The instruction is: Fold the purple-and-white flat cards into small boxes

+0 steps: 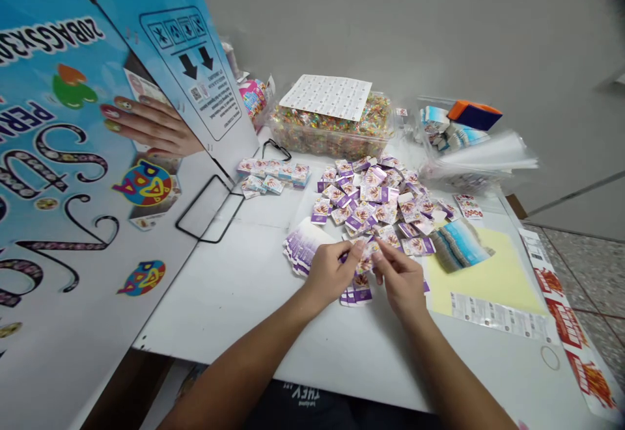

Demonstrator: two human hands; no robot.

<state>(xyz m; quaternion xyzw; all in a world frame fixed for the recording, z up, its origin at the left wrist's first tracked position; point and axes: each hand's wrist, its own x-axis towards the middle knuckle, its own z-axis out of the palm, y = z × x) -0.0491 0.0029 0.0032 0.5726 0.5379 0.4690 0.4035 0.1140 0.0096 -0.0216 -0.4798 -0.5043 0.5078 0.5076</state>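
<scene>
Between my two hands is a small purple-and-white printed carton (367, 257), pinched near its upper edge. My left hand (334, 264) grips its left side with thumb and fingers. On its right side, the thumb and fingertips of my right hand (398, 274) close on it. Just beneath lie more flat purple cartons (356, 295) on the white table (234, 306). A fanned stack of flat cartons (303, 246) rests left of my left hand. Beyond my hands spreads a heap of small folded purple-and-white boxes (371, 196).
A clear tub of colourful small packets (332, 137) stands behind, a sticker sheet (327, 95) on top. At left rises a large printed carton (97, 157). A plastic bin (469, 170), a yellow sheet (508, 267) and a blue-striped stack (461, 246) are at right.
</scene>
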